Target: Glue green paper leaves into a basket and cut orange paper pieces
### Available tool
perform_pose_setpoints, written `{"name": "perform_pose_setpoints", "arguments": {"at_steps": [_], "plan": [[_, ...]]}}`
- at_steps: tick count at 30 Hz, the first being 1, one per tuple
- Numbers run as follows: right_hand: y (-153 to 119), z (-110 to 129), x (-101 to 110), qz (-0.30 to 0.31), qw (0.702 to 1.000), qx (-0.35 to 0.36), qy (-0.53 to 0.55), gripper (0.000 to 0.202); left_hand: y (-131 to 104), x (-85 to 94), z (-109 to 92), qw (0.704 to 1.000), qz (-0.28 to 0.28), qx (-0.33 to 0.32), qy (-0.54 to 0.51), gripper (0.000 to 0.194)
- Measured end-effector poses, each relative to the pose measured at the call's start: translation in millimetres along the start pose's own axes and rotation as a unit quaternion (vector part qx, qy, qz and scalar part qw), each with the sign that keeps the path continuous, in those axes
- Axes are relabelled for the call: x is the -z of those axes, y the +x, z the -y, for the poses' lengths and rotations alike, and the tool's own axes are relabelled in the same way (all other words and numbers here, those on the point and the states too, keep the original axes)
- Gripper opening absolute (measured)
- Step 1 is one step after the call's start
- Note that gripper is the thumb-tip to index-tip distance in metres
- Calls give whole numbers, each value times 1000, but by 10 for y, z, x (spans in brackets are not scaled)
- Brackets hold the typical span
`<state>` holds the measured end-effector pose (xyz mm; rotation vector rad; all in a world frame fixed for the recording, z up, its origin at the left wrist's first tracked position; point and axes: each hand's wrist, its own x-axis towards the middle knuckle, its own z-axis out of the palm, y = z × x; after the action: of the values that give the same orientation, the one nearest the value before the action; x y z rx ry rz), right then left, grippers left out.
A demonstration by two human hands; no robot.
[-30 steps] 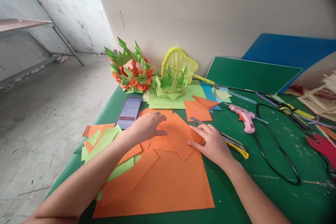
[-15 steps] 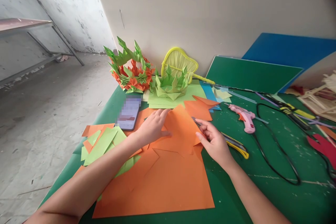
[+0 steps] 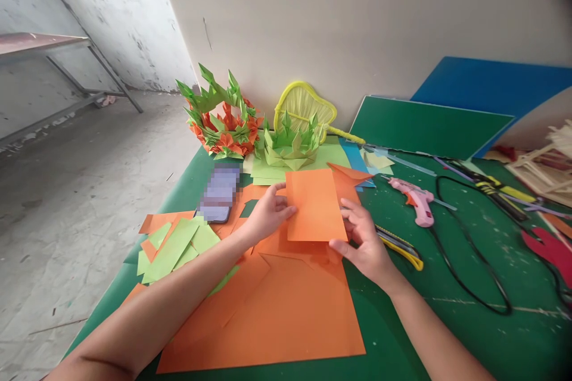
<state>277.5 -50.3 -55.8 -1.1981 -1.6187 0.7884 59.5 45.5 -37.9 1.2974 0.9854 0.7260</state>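
A folded-looking orange paper (image 3: pixel 315 205) is raised above the other sheets, its flat face toward me. My left hand (image 3: pixel 268 214) pinches its left edge, thumb in front and fingers partly hidden behind. At the lower right corner, my right hand (image 3: pixel 364 241) curls around the paper, its thumb along the bottom edge and its fingers at the right side. Below lies a large orange sheet (image 3: pixel 286 315). Behind the raised paper, a pointed folded orange piece (image 3: pixel 351 175) shows. Green paper pieces (image 3: pixel 174 250) are scattered beside my left forearm.
A phone (image 3: pixel 220 193) lies left on the green table (image 3: pixel 402 333). Two paper crowns, one orange-green (image 3: pixel 227 143) and one green (image 3: pixel 292 155), stand at the back. Rightward are a yellow utility knife (image 3: pixel 404 249), a pink glue gun (image 3: pixel 417 199) with its cord, and pliers (image 3: pixel 498 193).
The orange paper has turned from a slanted position to a squarer, upright one between my hands. My left hand has moved down onto its left edge; my right hand has shifted slightly.
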Motion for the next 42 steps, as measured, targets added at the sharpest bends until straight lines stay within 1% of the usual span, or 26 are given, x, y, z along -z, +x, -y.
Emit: {"name": "perform_pose_setpoints", "arguments": {"at_steps": [1,2,4,5,6,8,11,13,15,19,22,25,27,30,35,42], "plan": [[-12,1,25,30,998,17,-54,68,17,13,39,1000,-7,-16,17,62],[-18,1,48,55,993,34,-103,65,36,27,82,999,-14,-33,37,60],[-13,-5,78,78,984,58,-152,45,73,44,163,996,-26,-64,64,53],[-3,-10,84,73,983,68,-153,35,88,45,194,994,-28,-77,66,47],[9,-16,84,58,984,78,-146,28,98,39,217,994,-27,-87,58,42],[34,-21,78,25,984,97,-150,23,100,12,234,994,-20,-100,31,36],[58,14,59,-23,964,127,-231,18,58,-49,200,996,-20,-91,2,36],[66,58,40,-47,950,135,-278,14,14,-91,166,997,-16,-79,1,37],[72,95,12,-60,947,131,-287,14,-34,-133,139,997,-4,-82,10,34],[82,104,-50,-71,950,111,-281,20,-129,-221,109,995,37,-77,58,28],[84,86,-76,-80,946,107,-296,21,-189,-268,95,992,63,-70,89,31],[82,83,-83,-70,943,100,-311,21,-216,-288,98,990,78,-74,91,36],[80,87,-86,-62,943,95,-314,21,-214,-292,114,989,78,-82,98,39],[79,89,-95,-61,942,94,-316,21,-195,-296,152,986,59,-89,129,41],[74,77,-103,-76,938,100,-322,20,-178,-298,188,983,37,-96,154,32],[77,77,-100,-86,934,102,-330,22,-208,-302,141,973,55,-133,179,23]]}}
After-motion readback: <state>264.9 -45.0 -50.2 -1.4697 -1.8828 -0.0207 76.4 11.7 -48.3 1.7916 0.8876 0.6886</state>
